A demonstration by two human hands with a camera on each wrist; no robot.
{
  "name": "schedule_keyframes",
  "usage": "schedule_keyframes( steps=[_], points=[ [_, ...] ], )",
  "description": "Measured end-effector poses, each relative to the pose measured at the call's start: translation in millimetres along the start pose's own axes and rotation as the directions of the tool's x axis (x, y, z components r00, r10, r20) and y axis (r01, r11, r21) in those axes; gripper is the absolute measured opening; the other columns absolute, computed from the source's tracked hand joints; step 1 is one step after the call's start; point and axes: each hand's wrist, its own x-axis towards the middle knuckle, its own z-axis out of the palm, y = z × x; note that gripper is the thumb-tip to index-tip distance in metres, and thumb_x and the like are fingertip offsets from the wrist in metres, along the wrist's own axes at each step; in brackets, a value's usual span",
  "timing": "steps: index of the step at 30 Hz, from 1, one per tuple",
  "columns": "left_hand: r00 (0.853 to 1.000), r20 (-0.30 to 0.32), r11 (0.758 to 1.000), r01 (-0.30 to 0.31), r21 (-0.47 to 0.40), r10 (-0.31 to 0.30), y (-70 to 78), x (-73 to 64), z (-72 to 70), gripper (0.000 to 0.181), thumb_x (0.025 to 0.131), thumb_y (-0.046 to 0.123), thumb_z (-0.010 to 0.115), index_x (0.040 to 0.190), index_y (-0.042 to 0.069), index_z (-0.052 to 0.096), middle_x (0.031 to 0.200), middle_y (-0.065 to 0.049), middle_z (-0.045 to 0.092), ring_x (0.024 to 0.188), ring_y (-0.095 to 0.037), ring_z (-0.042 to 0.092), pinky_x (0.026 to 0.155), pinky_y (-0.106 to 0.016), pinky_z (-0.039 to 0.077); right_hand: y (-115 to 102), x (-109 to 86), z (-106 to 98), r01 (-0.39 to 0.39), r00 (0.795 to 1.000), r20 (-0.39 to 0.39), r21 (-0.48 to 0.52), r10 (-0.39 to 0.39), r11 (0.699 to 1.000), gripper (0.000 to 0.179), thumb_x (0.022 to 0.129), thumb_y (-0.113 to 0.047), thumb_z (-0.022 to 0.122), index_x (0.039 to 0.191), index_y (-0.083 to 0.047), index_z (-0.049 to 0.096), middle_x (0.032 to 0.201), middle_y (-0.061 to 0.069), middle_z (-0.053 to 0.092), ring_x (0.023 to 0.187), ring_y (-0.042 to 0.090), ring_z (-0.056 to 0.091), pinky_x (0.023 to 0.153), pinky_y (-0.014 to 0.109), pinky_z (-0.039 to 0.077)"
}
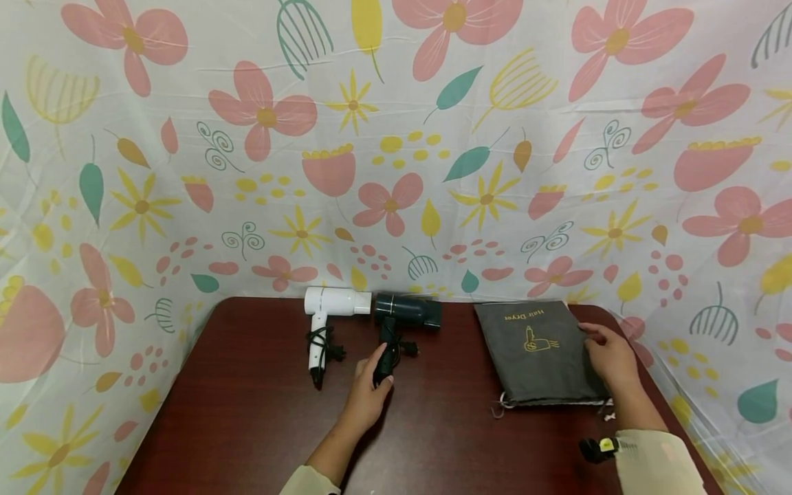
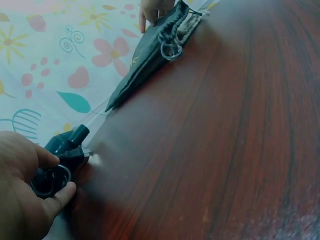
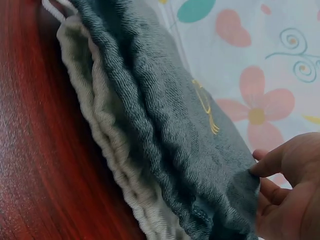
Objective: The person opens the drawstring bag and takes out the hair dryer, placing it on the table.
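Observation:
A black hair dryer (image 1: 405, 311) lies near the back of the table, its cord bundled at the handle. My left hand (image 1: 366, 400) grips that handle, thumb on one side and fingers on the other. Just left of it is a white hair dryer (image 1: 337, 301) with a black cord wrapped round its handle. At the right, my right hand (image 1: 612, 359) pinches the side edge of a grey drawstring bag (image 1: 538, 371) printed "Hair Dryer". Beneath the grey bag, a beige bag (image 3: 107, 127) shows its gathered mouth in the right wrist view.
The dark red wooden table (image 1: 260, 426) ends at the back against a flowered cloth (image 1: 396, 137), which also hangs along both sides. White drawstring loops (image 1: 504, 400) stick out at the grey bag's near left corner.

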Motion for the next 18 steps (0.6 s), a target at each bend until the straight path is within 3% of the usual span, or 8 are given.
schedule_keyframes(
  steps=[4,12,15,18],
  points=[
    [1.000,-0.013,1.000,-0.005,0.016,0.005,0.6,0.6,1.1,0.065,0.101,0.012,0.059,0.158,0.028,0.033,0.145,-0.021,0.041,0.125,-0.035,0.054,0.096,-0.044,0.050,8,4.6,5,-0.032,0.999,0.002,-0.021,0.032,0.999,0.040,0.102,-0.013,0.045,0.138,-0.004,0.058,0.133,0.032,0.057,0.112,0.049,0.055,0.083,0.055,0.043],
    [0.999,-0.049,0.998,-0.011,0.060,0.014,1.4,1.6,1.6,0.065,0.100,0.012,0.062,0.158,0.025,0.037,0.145,-0.021,0.045,0.127,-0.037,0.054,0.099,-0.048,0.050,19,6.7,13,-0.045,0.999,-0.023,-0.073,0.043,0.996,0.036,0.099,-0.011,0.048,0.131,-0.002,0.063,0.134,0.034,0.056,0.106,0.048,0.055,0.084,0.057,0.043],
    [0.998,-0.059,0.996,-0.013,0.088,0.018,1.8,1.7,2.2,0.065,0.099,0.013,0.063,0.157,0.025,0.037,0.146,-0.020,0.046,0.128,-0.037,0.054,0.099,-0.050,0.050,21,5.6,15,-0.023,1.000,-0.004,-0.098,0.023,0.995,0.038,0.098,-0.011,0.048,0.132,0.000,0.062,0.134,0.035,0.055,0.111,0.052,0.055,0.088,0.061,0.043],
    [0.998,-0.068,0.995,-0.009,0.101,0.016,2.7,1.4,2.8,0.064,0.099,0.014,0.064,0.157,0.025,0.038,0.146,-0.020,0.048,0.128,-0.037,0.054,0.099,-0.050,0.050,19,3.0,20,0.051,0.999,0.017,-0.157,-0.049,0.986,0.040,0.097,-0.012,0.051,0.132,0.005,0.058,0.133,0.039,0.053,0.115,0.058,0.051,0.091,0.066,0.041]
  ],
)
